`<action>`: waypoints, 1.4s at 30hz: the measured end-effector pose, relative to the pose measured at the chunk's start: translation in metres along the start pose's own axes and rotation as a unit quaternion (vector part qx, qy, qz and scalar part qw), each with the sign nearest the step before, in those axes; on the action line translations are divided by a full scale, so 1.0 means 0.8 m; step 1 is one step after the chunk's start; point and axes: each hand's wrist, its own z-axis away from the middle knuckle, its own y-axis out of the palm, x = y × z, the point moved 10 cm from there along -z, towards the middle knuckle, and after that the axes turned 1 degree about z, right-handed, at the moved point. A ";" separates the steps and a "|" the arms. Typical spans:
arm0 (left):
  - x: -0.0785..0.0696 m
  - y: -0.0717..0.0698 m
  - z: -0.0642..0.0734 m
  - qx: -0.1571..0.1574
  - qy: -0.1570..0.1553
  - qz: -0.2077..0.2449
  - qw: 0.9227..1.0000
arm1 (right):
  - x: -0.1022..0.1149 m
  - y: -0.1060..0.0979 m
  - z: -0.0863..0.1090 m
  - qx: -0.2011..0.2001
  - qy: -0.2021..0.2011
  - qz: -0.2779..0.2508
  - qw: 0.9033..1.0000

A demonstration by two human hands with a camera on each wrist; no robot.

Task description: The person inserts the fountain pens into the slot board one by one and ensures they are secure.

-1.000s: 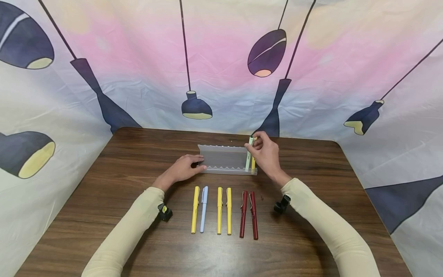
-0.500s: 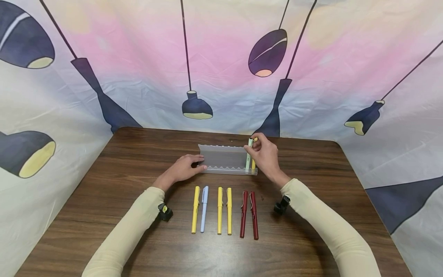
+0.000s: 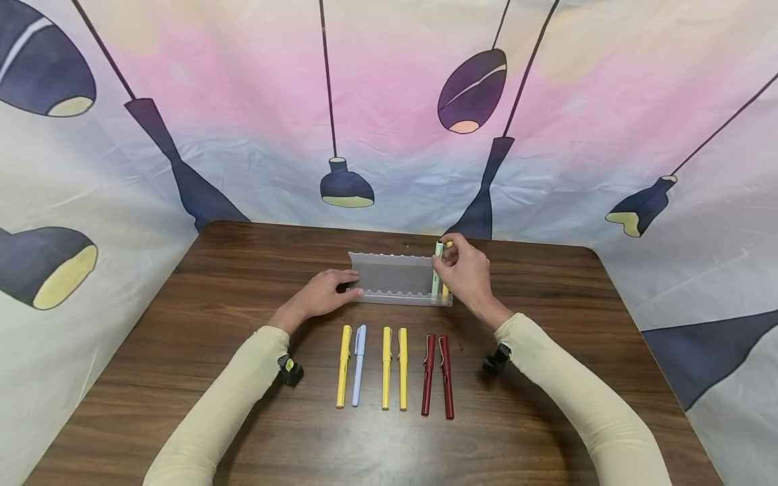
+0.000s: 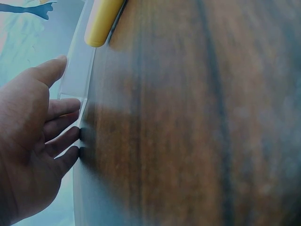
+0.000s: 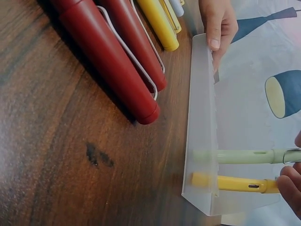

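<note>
My right hand (image 3: pixel 467 270) pinches the upper end of a light green fountain pen (image 5: pixel 244 156), which leans in a clear plastic pen rack (image 3: pixel 392 275), its lower end behind the front lip. Beside it, in the rack's rightmost place, a yellow pen (image 5: pixel 235 183) leans, its top partly hidden by that hand. At the rack's left end, my left hand (image 3: pixel 325 291) holds the edge, thumb at the front lip and fingers farther back. The left wrist view shows those fingers (image 4: pixel 66 136) close against the rack's end.
In front of the rack lies a row of capped pens on the wooden table (image 3: pixel 292 439): a yellow pen (image 3: pixel 343 368), a light blue pen (image 3: pixel 359 368), two more yellow pens (image 3: pixel 394 370) and two dark red pens (image 3: pixel 437 375). A printed cloth (image 3: pixel 255 121) hangs behind the table.
The light green pen has sunk slightly in the rack along with my right fingers. My left hand and the row of pens have stayed in place.
</note>
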 end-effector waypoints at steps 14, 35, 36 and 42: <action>-0.006 -0.001 0.000 -0.001 0.002 -0.001 1.000 | -0.005 -0.004 -0.002 -0.003 0.004 0.017 1.000; -0.002 0.001 -0.003 0.002 0.002 0.001 1.000 | -0.009 -0.026 0.005 -0.007 0.000 0.001 1.000; -0.001 0.001 -0.003 0.002 0.002 0.001 1.000 | -0.010 -0.028 0.008 -0.007 0.001 -0.001 1.000; 0.001 0.002 -0.002 0.003 -0.001 -0.003 1.000 | -0.016 -0.035 0.026 0.006 0.014 -0.009 1.000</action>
